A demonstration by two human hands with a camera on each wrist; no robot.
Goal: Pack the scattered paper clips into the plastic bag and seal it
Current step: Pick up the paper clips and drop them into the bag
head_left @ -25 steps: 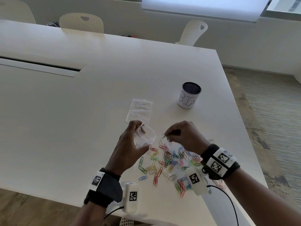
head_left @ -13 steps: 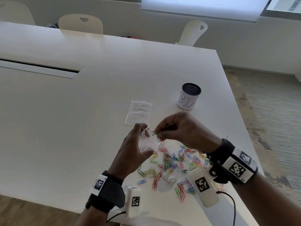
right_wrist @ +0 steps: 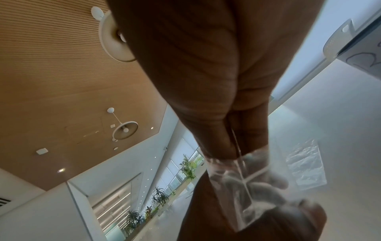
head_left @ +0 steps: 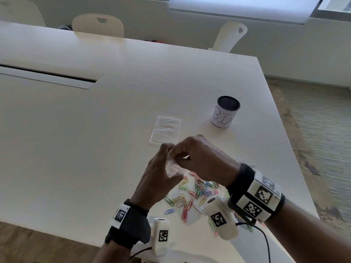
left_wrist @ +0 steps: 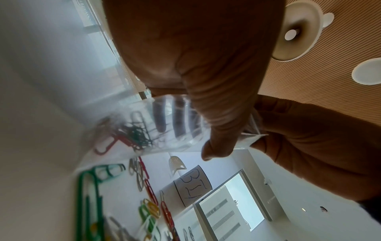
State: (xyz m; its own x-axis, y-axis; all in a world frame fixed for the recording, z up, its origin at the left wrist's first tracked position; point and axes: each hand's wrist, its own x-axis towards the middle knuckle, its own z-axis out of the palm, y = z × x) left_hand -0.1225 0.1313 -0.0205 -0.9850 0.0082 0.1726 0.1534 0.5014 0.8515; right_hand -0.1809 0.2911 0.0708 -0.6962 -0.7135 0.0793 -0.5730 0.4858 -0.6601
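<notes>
My left hand [head_left: 167, 149] holds a small clear plastic bag [head_left: 173, 168] upright above the table, thumb across its front. In the left wrist view the bag [left_wrist: 160, 130] holds a few red and green paper clips [left_wrist: 136, 135]. My right hand [head_left: 175, 153] meets it from the right, and its thumb and finger pinch the bag's top edge [right_wrist: 237, 163]. Several coloured paper clips [head_left: 197, 188] lie scattered on the white table [head_left: 95, 130] below both hands, partly hidden by my right wrist.
A second clear bag [head_left: 165, 129] lies flat just beyond my hands. A white cup marked BIN [head_left: 225, 112] stands further back to the right. The table's right edge runs close past my right wrist. Chairs stand along the far side.
My right hand rose from the pile with a clip, carried it left to the bag's mouth, and now pinches the bag's top edge. The left hand kept holding the bag.
</notes>
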